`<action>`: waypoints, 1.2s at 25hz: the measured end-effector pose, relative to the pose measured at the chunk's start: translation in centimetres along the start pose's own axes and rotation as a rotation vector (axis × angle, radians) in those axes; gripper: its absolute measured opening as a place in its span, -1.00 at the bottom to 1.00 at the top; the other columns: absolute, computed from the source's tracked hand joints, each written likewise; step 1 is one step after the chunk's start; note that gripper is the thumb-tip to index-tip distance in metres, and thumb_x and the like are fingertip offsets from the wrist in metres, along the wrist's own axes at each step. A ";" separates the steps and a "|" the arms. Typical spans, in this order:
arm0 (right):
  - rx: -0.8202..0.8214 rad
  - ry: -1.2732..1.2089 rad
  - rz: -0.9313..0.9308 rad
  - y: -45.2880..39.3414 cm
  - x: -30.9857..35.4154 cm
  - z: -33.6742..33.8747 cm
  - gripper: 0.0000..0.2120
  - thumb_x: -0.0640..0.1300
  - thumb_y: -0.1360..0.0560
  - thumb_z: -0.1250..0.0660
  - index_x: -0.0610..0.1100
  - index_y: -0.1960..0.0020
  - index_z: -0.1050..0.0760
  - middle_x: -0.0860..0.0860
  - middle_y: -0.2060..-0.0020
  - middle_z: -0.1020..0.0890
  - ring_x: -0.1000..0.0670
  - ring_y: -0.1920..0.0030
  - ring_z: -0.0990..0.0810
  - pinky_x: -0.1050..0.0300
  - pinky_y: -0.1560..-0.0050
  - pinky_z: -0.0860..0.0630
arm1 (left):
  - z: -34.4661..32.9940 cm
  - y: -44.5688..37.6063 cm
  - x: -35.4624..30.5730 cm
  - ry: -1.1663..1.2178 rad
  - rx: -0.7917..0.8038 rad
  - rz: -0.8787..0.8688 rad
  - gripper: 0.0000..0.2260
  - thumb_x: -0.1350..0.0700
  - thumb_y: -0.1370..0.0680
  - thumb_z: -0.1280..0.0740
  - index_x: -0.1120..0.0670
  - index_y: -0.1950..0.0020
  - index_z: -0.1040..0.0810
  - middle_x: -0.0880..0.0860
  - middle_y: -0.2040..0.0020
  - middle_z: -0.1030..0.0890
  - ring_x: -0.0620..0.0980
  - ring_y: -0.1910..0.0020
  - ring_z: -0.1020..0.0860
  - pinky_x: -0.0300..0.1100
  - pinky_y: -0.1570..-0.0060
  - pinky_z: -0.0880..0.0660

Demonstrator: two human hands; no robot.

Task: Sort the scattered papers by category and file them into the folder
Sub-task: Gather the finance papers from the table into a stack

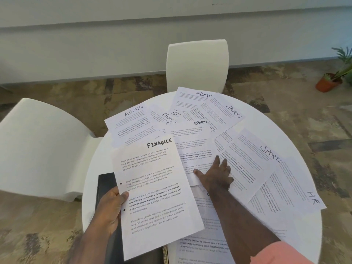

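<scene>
My left hand (112,208) grips the left edge of a sheet headed FINANCE (156,187) and holds it above the table's near left side. My right hand (215,174) lies flat with straight fingers on the bottom of a SPORTS sheet (192,141) in the middle of the round white table (297,134). Several more sheets lie scattered: ADMIN (131,122) at the back left, another ADMIN (192,98) at the back, SPORTS (222,111), a larger SPORTS (251,161) on the right, HR (291,189) at the far right. A black folder (106,183) lies partly hidden under the FINANCE sheet.
One white chair (38,145) stands to the left of the table and another (196,63) behind it. A potted plant (331,80) sits on the floor at the far right. More printed sheets (205,235) overlap at the table's near edge.
</scene>
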State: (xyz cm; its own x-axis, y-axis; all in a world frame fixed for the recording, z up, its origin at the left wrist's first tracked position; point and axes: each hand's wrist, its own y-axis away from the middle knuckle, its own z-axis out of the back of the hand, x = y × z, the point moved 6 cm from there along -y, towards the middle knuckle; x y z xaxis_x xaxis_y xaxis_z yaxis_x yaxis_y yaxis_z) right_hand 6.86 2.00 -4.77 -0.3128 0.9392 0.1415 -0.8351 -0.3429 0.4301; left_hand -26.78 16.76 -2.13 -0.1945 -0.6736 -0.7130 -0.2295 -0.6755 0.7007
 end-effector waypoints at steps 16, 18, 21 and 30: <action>-0.050 -0.035 -0.002 -0.6 0.6 -0.5 0.09 0.28 -0.37 -0.46 -0.09 -0.59 0.14 -0.21 -0.51 -0.13 -0.20 -0.45 -0.22 -0.11 -0.19 -0.53 | 0.8 -0.1 0.2 0.023 -0.004 0.000 -0.77 0.34 -0.62 -0.24 0.17 -0.21 -0.59 0.15 -0.09 -0.72 0.19 -0.09 -0.66 0.05 -0.04 -0.57; -0.056 -0.042 0.001 -0.6 0.5 -0.5 0.10 0.26 -0.36 -0.48 -0.10 -0.59 0.15 -0.22 -0.53 -0.10 -0.21 -0.44 -0.23 -0.10 -0.17 -0.53 | 0.9 -0.1 0.3 0.023 -0.012 -0.002 -0.77 0.34 -0.62 -0.24 0.17 -0.21 -0.59 0.15 -0.09 -0.72 0.18 -0.08 -0.66 0.04 -0.03 -0.58; -0.074 -0.057 0.011 -0.4 0.5 -0.3 0.10 0.22 -0.36 -0.50 -0.11 -0.59 0.12 -0.22 -0.50 -0.18 -0.20 -0.41 -0.28 -0.09 -0.19 -0.51 | 0.9 -0.2 0.4 0.021 -0.017 0.002 -0.78 0.34 -0.62 -0.24 0.16 -0.20 -0.59 0.14 -0.08 -0.72 0.19 -0.08 -0.66 0.04 -0.02 -0.58; -0.072 -0.788 -0.017 -2.7 -3.6 1.7 -0.49 -0.23 -0.49 -0.41 -0.12 -0.40 -0.35 -0.16 -0.18 -0.61 -0.18 -0.11 -0.60 -0.01 -0.11 -0.51 | 1.6 -0.6 0.6 0.017 0.006 -0.005 -0.78 0.33 -0.62 -0.25 0.14 -0.17 -0.60 0.13 -0.07 -0.73 0.14 -0.02 -0.68 0.03 0.02 -0.58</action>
State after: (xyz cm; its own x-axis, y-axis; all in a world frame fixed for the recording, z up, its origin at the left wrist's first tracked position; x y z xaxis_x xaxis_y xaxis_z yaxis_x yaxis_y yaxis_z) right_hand 10.99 -0.41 -4.89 0.0906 0.6704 0.7364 -0.8725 -0.3030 0.3832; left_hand -28.29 17.27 -2.98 -0.1774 -0.6748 -0.7164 -0.2361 -0.6775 0.6966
